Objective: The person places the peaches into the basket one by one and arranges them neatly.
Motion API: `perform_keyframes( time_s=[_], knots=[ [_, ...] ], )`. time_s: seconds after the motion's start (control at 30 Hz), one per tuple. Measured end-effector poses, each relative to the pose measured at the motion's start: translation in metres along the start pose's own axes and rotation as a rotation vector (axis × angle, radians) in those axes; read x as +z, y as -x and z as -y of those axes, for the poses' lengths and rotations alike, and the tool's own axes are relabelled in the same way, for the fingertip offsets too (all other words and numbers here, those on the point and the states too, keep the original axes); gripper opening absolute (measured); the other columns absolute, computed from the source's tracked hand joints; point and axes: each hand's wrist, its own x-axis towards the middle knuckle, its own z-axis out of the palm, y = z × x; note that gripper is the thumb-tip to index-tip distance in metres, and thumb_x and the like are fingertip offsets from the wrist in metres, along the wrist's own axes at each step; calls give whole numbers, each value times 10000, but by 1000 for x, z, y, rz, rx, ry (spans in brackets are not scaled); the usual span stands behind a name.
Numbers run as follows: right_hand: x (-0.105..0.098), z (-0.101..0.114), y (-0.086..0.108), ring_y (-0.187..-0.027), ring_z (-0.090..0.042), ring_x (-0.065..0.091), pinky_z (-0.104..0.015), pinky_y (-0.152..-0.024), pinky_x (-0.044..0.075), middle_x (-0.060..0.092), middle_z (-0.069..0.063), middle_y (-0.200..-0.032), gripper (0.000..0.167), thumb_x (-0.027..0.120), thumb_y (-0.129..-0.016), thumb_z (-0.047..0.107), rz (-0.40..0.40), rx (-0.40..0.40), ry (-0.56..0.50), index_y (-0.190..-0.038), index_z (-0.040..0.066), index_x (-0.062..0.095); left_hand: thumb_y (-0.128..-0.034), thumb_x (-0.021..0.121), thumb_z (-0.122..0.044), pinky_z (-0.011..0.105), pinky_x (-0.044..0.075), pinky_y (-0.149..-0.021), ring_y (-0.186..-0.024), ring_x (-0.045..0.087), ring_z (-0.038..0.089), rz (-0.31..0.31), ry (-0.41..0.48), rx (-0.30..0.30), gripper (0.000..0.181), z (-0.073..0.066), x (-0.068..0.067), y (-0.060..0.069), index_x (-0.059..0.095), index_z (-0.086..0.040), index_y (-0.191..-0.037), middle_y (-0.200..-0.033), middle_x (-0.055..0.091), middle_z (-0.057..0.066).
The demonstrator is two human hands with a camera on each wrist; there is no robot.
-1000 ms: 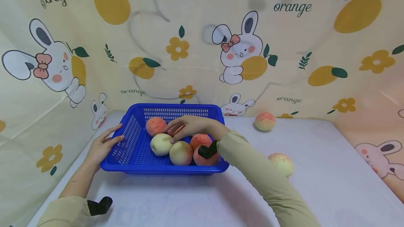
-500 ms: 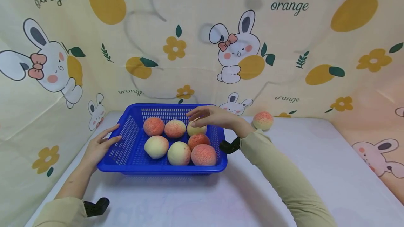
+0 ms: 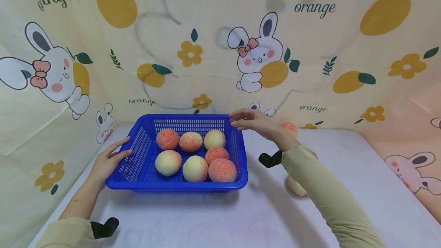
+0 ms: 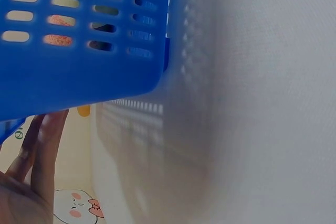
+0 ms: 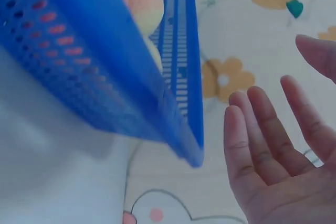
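Note:
A blue plastic basket point(image 3: 144, 185) with slotted walls stands on the white table, several red and pale-yellow peaches point(image 3: 195, 168) inside it. My left hand point(image 3: 107, 162) holds its left rim, the thumb over the edge and the fingers against the outside. In the left wrist view, those fingers point(image 4: 47, 153) run up to the rim, which hides their tips. My right hand point(image 3: 256, 121) hovers at the basket's back right corner with nothing in it. Its fingers point(image 5: 268, 114) are spread and loosely bent in the right wrist view, apart from the rim.
Behind my right wrist is a red-topped peach point(image 3: 289, 128), partly hidden. A pale peach point(image 3: 295, 186) lies on the table point(image 3: 172, 221) right of the basket, partly covered by my right sleeve point(image 3: 320, 179). A printed cloth point(image 3: 206, 22) hangs behind the table.
My right hand has moved right, from above the peaches in the basket to its back right corner. The pale front-left peach shifted slightly left. My left hand keeps its place on the rim.

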Motion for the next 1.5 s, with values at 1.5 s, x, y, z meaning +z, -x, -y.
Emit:
perform_keyframes(
  time_s=[1.5],
  knots=[
    [-63,-63,28,-1118,-211,459,-360,-1011,425,530,-33,-1207,474,623,-912,385,-737,357,-28,-1247,54,564,-956,521,-464,432,583,-772,-998,624,313,1,1,-4,673,1,0,-2,257,-214,-1524,-1435,360,337]
  ],
)
